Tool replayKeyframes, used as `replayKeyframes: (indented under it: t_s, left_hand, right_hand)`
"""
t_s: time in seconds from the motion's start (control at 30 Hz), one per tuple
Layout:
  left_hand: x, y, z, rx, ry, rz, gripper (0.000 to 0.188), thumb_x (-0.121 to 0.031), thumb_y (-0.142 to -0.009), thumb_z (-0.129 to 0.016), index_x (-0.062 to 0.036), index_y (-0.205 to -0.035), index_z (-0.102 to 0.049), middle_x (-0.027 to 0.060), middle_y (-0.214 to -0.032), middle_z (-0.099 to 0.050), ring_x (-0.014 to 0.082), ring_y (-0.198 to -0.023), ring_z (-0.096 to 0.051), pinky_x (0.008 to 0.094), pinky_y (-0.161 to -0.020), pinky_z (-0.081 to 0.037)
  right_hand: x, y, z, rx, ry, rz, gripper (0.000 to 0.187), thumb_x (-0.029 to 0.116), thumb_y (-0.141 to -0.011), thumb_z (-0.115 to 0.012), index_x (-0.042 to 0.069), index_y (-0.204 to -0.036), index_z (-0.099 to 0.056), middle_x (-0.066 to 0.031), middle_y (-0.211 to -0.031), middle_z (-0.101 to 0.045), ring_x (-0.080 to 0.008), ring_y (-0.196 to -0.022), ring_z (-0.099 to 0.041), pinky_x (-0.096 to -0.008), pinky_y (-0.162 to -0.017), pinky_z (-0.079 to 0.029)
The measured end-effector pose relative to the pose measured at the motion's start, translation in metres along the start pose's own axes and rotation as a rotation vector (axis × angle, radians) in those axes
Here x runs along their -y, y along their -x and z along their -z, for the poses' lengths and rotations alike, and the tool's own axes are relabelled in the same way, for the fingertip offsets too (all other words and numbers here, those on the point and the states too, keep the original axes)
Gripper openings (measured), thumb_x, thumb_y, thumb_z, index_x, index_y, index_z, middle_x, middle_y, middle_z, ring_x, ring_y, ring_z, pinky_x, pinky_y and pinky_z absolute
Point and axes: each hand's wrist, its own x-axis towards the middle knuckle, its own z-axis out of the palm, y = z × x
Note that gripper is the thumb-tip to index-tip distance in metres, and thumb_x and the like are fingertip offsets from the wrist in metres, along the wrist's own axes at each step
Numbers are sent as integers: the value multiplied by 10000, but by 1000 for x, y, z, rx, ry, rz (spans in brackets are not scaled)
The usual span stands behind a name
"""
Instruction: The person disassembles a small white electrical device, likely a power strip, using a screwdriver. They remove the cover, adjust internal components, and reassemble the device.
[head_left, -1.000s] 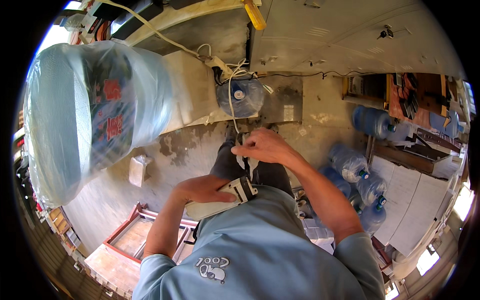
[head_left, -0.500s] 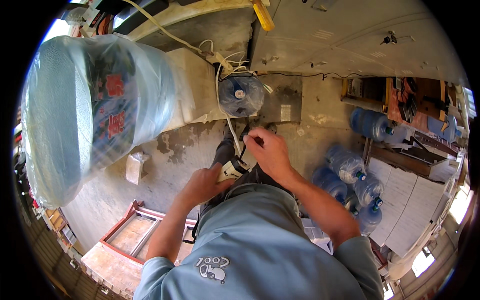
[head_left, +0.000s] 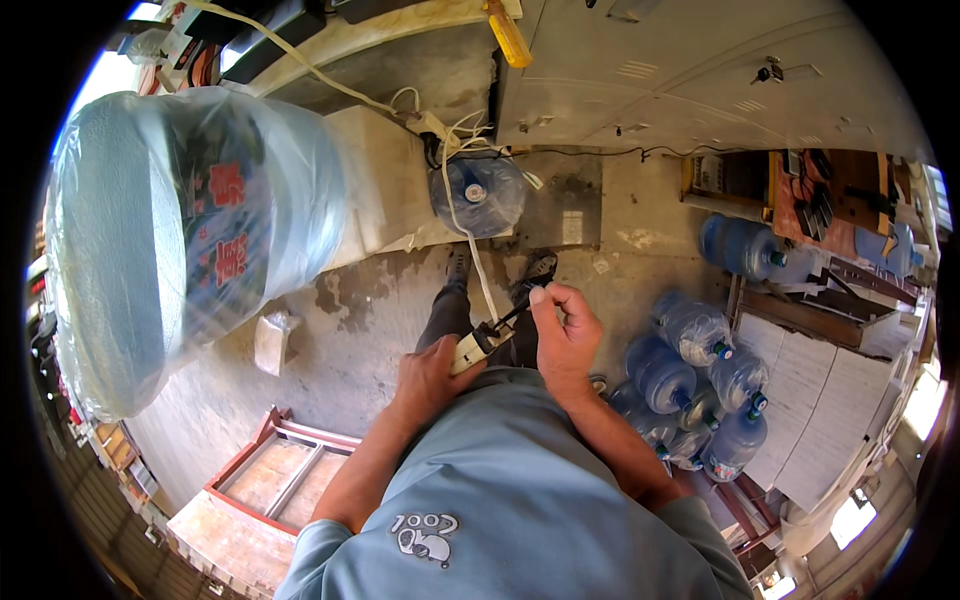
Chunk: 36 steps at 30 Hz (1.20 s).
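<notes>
My left hand (head_left: 428, 382) is wrapped round a cream power strip (head_left: 470, 352) in front of my waist. A white cord (head_left: 482, 275) runs from the strip's far end up toward the cream socket block by the water dispenser. My right hand (head_left: 566, 335) is closed, thumb and fingers pinched on a thin black cord (head_left: 512, 314) that slants to the strip's far end. Whether the cord ends in a plug there is too small to tell. Beyond the hands, a clear blue water bottle (head_left: 480, 197) stands on the floor with its cap upward.
A large plastic-wrapped water bottle (head_left: 205, 235) sits on a pale dispenser (head_left: 378, 185) at left. Grey cabinets (head_left: 690, 75) stand ahead. Several blue bottles (head_left: 660, 372) lie at right. A red-framed rack (head_left: 270, 475) is at lower left, with a wrapped packet (head_left: 272, 340) on the floor.
My right hand has moved right and nearer to me, and the black cord now stretches between it and the strip. My left hand with the strip has shifted slightly right.
</notes>
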Motion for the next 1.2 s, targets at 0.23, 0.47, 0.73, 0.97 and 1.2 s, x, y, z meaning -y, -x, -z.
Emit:
replayKeyframes:
  t_s: [0.23,0.47,0.73,0.97,1.2]
  left_hand:
    - [-13,0,-11,-43,-124,37,388,-408,-826,-727,-80,-908,-537,104,-812,-660,323,-712,-675,445,-569,-513]
    - [-15,-4,-10,77,-105,-44,417,-391,-802,-753,-61,-846,-502,157,-764,-671,387,-676,-651,472,-566,-509]
    - [-14,-7,-7,135,-52,-113,423,-371,-794,-762,-32,-860,-518,206,-742,-657,418,-689,-638,482,-599,-516]
    - [-2,1,-11,140,-46,-112,414,-385,-805,-753,-38,-870,-538,198,-760,-654,417,-690,-633,475,-592,-516]
    - [21,-1,7,162,364,125,344,-219,-781,-795,-22,-981,-597,177,-762,-667,356,-711,-666,375,-635,-510]
  right_hand:
    - [13,1,11,33,35,92,94,38,-871,-702,-21,-873,-629,-86,-763,-636,-147,-658,-568,-283,-613,-476]
    - [23,-20,4,219,180,362,93,8,-802,-719,6,-840,-635,-96,-769,-645,-268,-688,-608,-353,-630,-501]
    - [0,-72,-38,853,728,567,126,133,-776,-605,67,-801,-710,-116,-808,-692,-311,-822,-665,-471,-828,-472]
    - [-27,-69,-62,1044,1020,399,171,115,-738,-606,49,-821,-740,-160,-873,-714,-331,-877,-694,-511,-865,-475]
    - [-5,-93,-85,932,861,32,211,167,-696,-626,41,-819,-742,-190,-861,-710,-371,-871,-689,-458,-778,-527]
